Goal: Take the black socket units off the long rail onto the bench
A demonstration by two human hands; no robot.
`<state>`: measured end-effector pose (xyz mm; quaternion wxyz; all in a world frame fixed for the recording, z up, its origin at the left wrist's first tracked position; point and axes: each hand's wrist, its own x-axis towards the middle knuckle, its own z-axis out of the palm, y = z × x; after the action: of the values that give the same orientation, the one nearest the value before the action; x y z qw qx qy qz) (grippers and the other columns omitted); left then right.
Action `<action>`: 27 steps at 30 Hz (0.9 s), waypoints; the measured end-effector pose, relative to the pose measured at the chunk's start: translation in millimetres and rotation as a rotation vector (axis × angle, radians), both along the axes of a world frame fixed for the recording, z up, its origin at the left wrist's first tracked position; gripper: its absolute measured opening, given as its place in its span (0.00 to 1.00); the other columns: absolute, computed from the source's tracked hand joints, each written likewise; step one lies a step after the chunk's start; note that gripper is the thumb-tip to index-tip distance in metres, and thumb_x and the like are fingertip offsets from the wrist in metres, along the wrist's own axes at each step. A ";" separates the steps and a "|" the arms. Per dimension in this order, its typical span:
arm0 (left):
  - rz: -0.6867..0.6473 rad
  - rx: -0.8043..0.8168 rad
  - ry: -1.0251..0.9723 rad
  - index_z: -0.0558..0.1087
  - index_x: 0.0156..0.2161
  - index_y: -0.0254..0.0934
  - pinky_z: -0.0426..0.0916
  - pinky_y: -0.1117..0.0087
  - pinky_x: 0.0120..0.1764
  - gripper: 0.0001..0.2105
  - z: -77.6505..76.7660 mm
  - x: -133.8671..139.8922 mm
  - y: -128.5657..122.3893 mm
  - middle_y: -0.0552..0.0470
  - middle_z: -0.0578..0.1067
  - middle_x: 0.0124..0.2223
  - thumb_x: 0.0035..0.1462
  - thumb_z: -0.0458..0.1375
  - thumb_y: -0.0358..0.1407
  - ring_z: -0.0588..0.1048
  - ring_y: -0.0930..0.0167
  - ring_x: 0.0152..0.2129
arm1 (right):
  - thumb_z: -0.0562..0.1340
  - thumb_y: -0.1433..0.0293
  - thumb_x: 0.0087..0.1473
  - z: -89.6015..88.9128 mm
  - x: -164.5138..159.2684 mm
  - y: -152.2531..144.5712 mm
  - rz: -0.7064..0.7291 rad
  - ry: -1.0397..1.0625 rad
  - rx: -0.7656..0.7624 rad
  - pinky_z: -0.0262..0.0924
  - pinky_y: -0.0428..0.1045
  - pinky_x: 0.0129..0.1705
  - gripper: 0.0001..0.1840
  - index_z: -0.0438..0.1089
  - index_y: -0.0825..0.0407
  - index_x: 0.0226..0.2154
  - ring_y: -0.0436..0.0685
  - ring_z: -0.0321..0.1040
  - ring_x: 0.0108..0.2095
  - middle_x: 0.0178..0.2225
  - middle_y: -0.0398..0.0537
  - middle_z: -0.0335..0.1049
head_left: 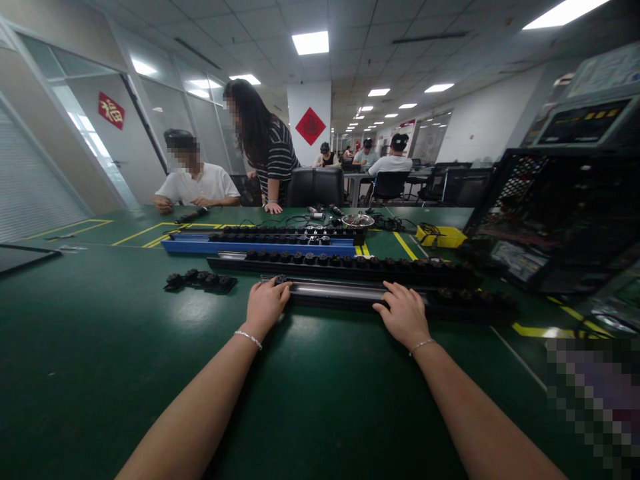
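Observation:
A long black channel rail (330, 292) with a shiny metal inside lies across the table in front of me. My left hand (267, 308) is closed at its left end, with thumb and fingers about a small black round-topped module (281, 279). Farther right, my right hand (404, 317) grips the same rail, thumb on the near side and fingers over the top. Several black modules sit in the rail's right part (460, 297). Left of my left hand lies a group of loose black modules (200, 281).
Behind are a second black rail (340, 262) full of modules and a blue rail (250, 247). A metal dish (357, 221), cables and a yellow tray (441, 236) stand farther back. An open computer case (545, 220) is at right. Two people are across the table.

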<state>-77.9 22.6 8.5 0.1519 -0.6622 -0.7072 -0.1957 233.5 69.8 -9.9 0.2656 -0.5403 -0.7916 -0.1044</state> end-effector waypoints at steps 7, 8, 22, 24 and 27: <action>0.011 -0.011 -0.015 0.74 0.47 0.46 0.58 0.60 0.52 0.17 -0.2 -4.7 -0.5 0.48 0.76 0.47 0.60 0.45 0.38 0.70 0.65 0.49 | 0.56 0.62 0.52 -0.7 0.5 0.9 0.000 0.012 0.000 0.46 0.61 0.55 0.11 0.69 0.50 0.27 0.61 0.57 0.55 0.53 0.50 0.65; 0.011 -0.008 -0.013 0.74 0.47 0.45 0.59 0.59 0.52 0.17 -0.1 -5.1 -0.4 0.48 0.76 0.47 0.60 0.45 0.38 0.70 0.65 0.48 | 0.56 0.61 0.52 -0.9 0.5 1.0 0.001 0.009 -0.001 0.46 0.61 0.55 0.12 0.69 0.50 0.28 0.61 0.57 0.55 0.53 0.50 0.65; 0.033 -0.007 -0.024 0.75 0.46 0.46 0.59 0.59 0.52 0.16 0.9 -13.3 -1.6 0.48 0.76 0.48 0.60 0.46 0.39 0.71 0.65 0.48 | 0.56 0.62 0.52 -1.7 1.0 1.4 0.007 0.023 0.007 0.46 0.62 0.55 0.11 0.69 0.50 0.27 0.61 0.57 0.55 0.53 0.50 0.65; 0.032 -0.009 -0.019 0.75 0.46 0.46 0.60 0.59 0.52 0.16 0.7 -16.7 -1.5 0.48 0.76 0.47 0.60 0.46 0.39 0.71 0.65 0.48 | 0.56 0.62 0.52 -1.6 1.3 1.6 0.004 0.019 0.001 0.45 0.61 0.55 0.11 0.69 0.50 0.27 0.61 0.57 0.55 0.53 0.50 0.65; 0.034 -0.015 -0.015 0.75 0.46 0.45 0.62 0.61 0.50 0.17 -0.1 -23.4 -0.9 0.48 0.76 0.47 0.60 0.46 0.39 0.71 0.65 0.48 | 0.56 0.62 0.52 -1.9 1.5 1.9 0.006 0.020 0.002 0.45 0.62 0.55 0.11 0.69 0.50 0.27 0.61 0.57 0.55 0.53 0.50 0.65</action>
<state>-101.3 21.7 8.5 0.1450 -0.6499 -0.7208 -0.1928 235.1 71.6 -11.8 0.2743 -0.5387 -0.7905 -0.0988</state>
